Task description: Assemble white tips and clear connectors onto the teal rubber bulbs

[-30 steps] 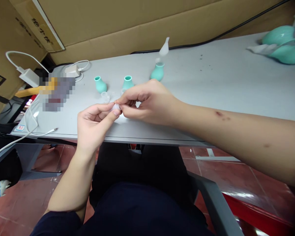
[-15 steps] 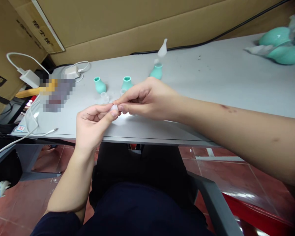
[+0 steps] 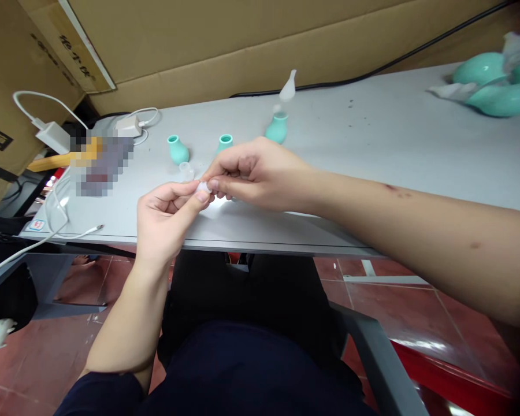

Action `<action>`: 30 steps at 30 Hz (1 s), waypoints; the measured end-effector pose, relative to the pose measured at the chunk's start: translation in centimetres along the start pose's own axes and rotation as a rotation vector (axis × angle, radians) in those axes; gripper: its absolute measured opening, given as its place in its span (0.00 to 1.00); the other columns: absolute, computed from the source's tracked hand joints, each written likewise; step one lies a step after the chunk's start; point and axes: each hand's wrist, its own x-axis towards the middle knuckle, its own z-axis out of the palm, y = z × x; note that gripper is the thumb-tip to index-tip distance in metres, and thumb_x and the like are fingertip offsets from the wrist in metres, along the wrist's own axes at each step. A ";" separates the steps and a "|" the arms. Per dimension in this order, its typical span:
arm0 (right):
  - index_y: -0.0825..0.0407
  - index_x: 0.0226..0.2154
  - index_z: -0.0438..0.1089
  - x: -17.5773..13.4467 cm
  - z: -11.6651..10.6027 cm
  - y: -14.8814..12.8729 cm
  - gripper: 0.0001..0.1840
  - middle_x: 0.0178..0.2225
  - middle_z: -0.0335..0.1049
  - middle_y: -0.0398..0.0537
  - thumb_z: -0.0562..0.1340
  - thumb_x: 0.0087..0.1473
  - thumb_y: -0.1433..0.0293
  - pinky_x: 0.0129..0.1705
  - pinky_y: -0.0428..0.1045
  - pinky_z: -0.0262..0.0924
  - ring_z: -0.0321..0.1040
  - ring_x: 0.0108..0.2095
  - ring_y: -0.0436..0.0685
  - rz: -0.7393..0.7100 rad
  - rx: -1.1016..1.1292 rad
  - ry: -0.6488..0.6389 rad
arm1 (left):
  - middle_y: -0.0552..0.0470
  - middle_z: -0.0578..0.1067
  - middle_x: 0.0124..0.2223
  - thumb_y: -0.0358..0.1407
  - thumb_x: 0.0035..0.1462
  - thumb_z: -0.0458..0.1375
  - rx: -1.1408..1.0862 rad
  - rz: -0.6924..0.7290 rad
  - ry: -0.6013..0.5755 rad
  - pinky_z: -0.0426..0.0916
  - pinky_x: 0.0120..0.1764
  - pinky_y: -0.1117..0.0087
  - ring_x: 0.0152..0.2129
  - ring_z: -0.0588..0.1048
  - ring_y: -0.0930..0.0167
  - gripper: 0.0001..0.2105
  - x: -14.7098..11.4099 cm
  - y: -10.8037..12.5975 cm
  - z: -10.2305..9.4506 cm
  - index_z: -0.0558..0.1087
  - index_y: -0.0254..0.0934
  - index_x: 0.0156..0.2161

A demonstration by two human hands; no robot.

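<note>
Piece of translucent plastic [image 3: 204, 188] held above the table [image 3: 398, 133] near its front edge: left hand [image 3: 161, 216] pinching, right hand [image 3: 264, 173] pinching the other side. Step reads as two-handed fine handling; next move calls for steady fingertip grip, light force. Fingertips cover most of it; can't tell one part or two. Middle mint bulb [image 3: 226, 142]: lower part behind right hand. Right-edge mint bulbs [image 3: 505, 99] blurry, partly cut off.

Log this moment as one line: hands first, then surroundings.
left hand: pinching small translucent piece | right hand: pinching same piece | beyond hands: three open-necked teal bulbs on table | far right: teal pieces
</note>
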 end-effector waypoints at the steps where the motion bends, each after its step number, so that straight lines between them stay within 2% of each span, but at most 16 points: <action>1: 0.49 0.43 0.88 0.0 0.0 0.0 0.10 0.42 0.93 0.46 0.71 0.77 0.77 0.51 0.51 0.81 0.89 0.45 0.57 0.008 0.025 -0.002 | 0.52 0.96 0.41 0.44 0.59 0.95 -0.002 -0.003 0.006 0.92 0.49 0.74 0.38 0.94 0.71 0.14 0.0 0.0 0.0 0.98 0.46 0.43; 4: 0.47 0.45 0.92 0.0 -0.1 -0.1 0.05 0.46 0.95 0.46 0.76 0.76 0.71 0.52 0.51 0.84 0.90 0.48 0.59 0.061 0.111 -0.018 | 0.51 0.95 0.40 0.46 0.58 0.95 -0.002 0.009 0.013 0.91 0.47 0.74 0.37 0.94 0.70 0.16 -0.1 0.0 0.0 0.97 0.45 0.42; 7: 0.47 0.45 0.94 0.1 -0.3 -0.1 0.02 0.43 0.94 0.45 0.80 0.73 0.69 0.46 0.50 0.83 0.89 0.44 0.57 0.103 0.135 -0.015 | 0.52 0.95 0.40 0.46 0.57 0.95 -0.005 0.022 -0.001 0.91 0.45 0.74 0.36 0.93 0.71 0.15 0.1 -0.2 -0.1 0.97 0.46 0.42; 10: 0.48 0.44 0.94 0.1 -0.3 0.0 0.02 0.38 0.91 0.44 0.81 0.72 0.69 0.42 0.50 0.81 0.86 0.40 0.56 0.121 0.153 0.000 | 0.52 0.95 0.40 0.46 0.59 0.95 -0.009 0.020 -0.003 0.91 0.45 0.74 0.35 0.93 0.72 0.15 0.2 -0.3 -0.2 0.98 0.47 0.42; 18: 0.50 0.44 0.92 -0.1 0.2 -0.1 0.08 0.37 0.90 0.48 0.82 0.74 0.63 0.43 0.51 0.84 0.87 0.40 0.58 0.119 0.148 0.063 | 0.55 0.95 0.40 0.43 0.61 0.94 -0.040 0.051 0.027 0.92 0.49 0.77 0.37 0.94 0.74 0.13 -0.1 -0.2 0.1 0.98 0.47 0.44; 23: 0.49 0.43 0.91 -0.4 0.5 -0.8 0.05 0.40 0.92 0.47 0.77 0.75 0.70 0.46 0.51 0.83 0.87 0.42 0.58 0.080 -0.032 0.111 | 0.55 0.95 0.40 0.43 0.60 0.95 0.019 0.093 0.061 0.91 0.47 0.77 0.37 0.93 0.74 0.14 -0.4 -0.5 0.2 0.97 0.47 0.44; 27: 0.49 0.42 0.90 -0.9 0.3 -1.0 0.11 0.40 0.91 0.45 0.71 0.74 0.76 0.49 0.52 0.80 0.85 0.40 0.56 -0.017 -0.257 0.136 | 0.55 0.95 0.42 0.30 0.63 0.88 0.115 0.144 0.054 0.90 0.45 0.77 0.36 0.94 0.73 0.11 -0.7 0.5 -0.7 0.97 0.47 0.46; 30: 0.50 0.44 0.89 -0.6 0.2 -1.3 0.11 0.42 0.91 0.44 0.70 0.75 0.77 0.50 0.53 0.77 0.84 0.40 0.56 -0.092 -0.433 0.071 | 0.55 0.93 0.44 0.22 0.59 0.80 0.360 0.247 0.010 0.87 0.41 0.82 0.34 0.91 0.77 0.16 -0.5 2.1 -2.6 0.97 0.46 0.47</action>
